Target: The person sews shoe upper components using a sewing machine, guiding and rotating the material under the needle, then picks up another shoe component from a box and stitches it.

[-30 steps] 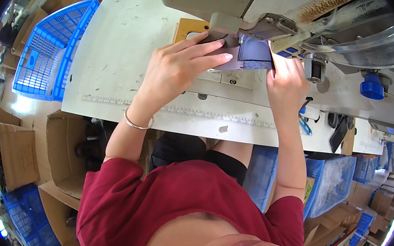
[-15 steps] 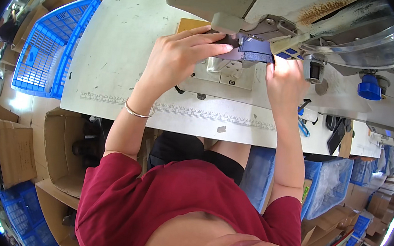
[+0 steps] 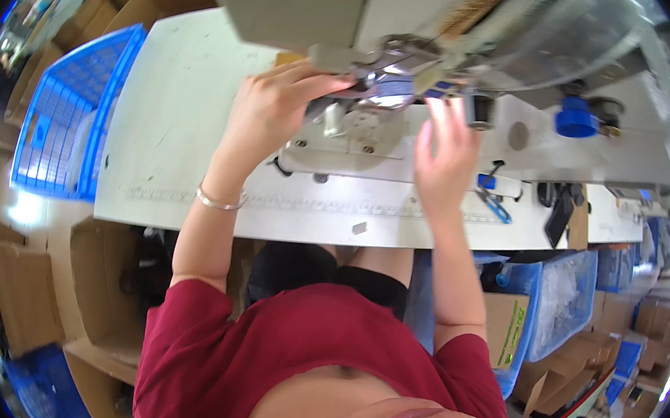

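A dark purplish piece [image 3: 323, 107] lies under the head of a grey sewing-type machine [image 3: 290, 0], with a shiny blue-violet band [image 3: 394, 89] beside it. Whether the two are one item is hard to tell. My left hand [image 3: 270, 112] is at the piece's left end, fingers and thumb closed on its edge beneath the machine head. Right of the band, my right hand [image 3: 448, 157] is raised with fingers stretched and slightly apart, nothing visible in them. Its fingertips are near a dark cylindrical machine part [image 3: 480, 110]. Motion blurs the work area.
A blue plastic basket [image 3: 62, 127] stands left of the white table [image 3: 172, 127]. A ruler strip [image 3: 286, 204] runs along the table's near edge. A blue-handled tool [image 3: 494, 205] and a black object [image 3: 560, 216] lie at right. Blue crates [image 3: 565, 307] and cardboard boxes sit below.
My right hand has come away from the blue-violet band, its fingers now stretched out. My left hand stays at the piece. The whole view has shifted, with the machine further left.
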`<state>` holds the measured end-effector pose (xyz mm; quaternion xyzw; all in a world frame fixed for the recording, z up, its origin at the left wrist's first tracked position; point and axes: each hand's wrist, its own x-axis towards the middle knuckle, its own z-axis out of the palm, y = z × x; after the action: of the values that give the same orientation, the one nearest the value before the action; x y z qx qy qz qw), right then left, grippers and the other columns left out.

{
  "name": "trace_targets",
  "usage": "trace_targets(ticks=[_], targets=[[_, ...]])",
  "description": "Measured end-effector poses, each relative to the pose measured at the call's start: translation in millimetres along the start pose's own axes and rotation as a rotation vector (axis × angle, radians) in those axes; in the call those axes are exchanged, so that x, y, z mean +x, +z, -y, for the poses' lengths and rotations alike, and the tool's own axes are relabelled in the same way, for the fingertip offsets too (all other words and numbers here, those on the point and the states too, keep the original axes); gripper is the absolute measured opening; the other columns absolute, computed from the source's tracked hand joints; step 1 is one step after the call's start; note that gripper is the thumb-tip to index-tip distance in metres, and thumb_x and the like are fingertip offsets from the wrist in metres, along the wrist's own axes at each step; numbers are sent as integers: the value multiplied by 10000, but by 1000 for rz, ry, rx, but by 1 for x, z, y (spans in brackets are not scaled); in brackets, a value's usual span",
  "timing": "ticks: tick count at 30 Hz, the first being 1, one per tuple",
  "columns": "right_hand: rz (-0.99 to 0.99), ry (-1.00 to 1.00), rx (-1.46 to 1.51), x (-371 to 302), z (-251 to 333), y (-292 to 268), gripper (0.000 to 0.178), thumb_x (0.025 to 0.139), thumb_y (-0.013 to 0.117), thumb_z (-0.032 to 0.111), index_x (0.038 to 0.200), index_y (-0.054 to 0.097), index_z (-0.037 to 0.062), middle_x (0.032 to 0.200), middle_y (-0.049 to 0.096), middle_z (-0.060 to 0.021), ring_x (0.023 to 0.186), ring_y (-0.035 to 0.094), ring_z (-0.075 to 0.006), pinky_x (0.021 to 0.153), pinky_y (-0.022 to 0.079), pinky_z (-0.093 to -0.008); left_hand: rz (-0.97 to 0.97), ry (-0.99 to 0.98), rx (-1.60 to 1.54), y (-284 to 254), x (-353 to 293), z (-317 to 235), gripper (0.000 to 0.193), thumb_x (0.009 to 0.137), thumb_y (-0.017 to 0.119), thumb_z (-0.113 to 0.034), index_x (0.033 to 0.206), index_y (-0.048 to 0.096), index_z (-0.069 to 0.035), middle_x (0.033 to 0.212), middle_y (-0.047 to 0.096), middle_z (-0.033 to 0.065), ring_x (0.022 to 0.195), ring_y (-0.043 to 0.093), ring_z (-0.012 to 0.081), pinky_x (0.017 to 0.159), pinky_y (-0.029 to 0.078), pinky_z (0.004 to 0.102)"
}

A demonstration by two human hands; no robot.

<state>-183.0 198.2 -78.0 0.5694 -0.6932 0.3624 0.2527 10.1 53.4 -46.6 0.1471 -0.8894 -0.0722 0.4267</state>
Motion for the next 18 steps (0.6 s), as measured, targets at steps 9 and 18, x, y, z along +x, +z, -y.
trace_targets(ticks=[9,18], targets=[[278,398,853,-41,45,-3,324,829,541,-3,1136,626,50,1156,567,-82,1040,550,-228,896,441,-334,-19,-34,-58,1,-2,-5,341,702,560,63,959,699,-114,956,691,19,758,655,199,619,518,290],[409,1020,2010,7,101,38,419,967,523,268,1313,466,40,1190,588,-48,1087,548,-148,910,436,-287,-121,-178,365,-9,-44,-37,401,740,551,31,1098,662,-111,1081,660,103,1000,634,278,785,525,347]])
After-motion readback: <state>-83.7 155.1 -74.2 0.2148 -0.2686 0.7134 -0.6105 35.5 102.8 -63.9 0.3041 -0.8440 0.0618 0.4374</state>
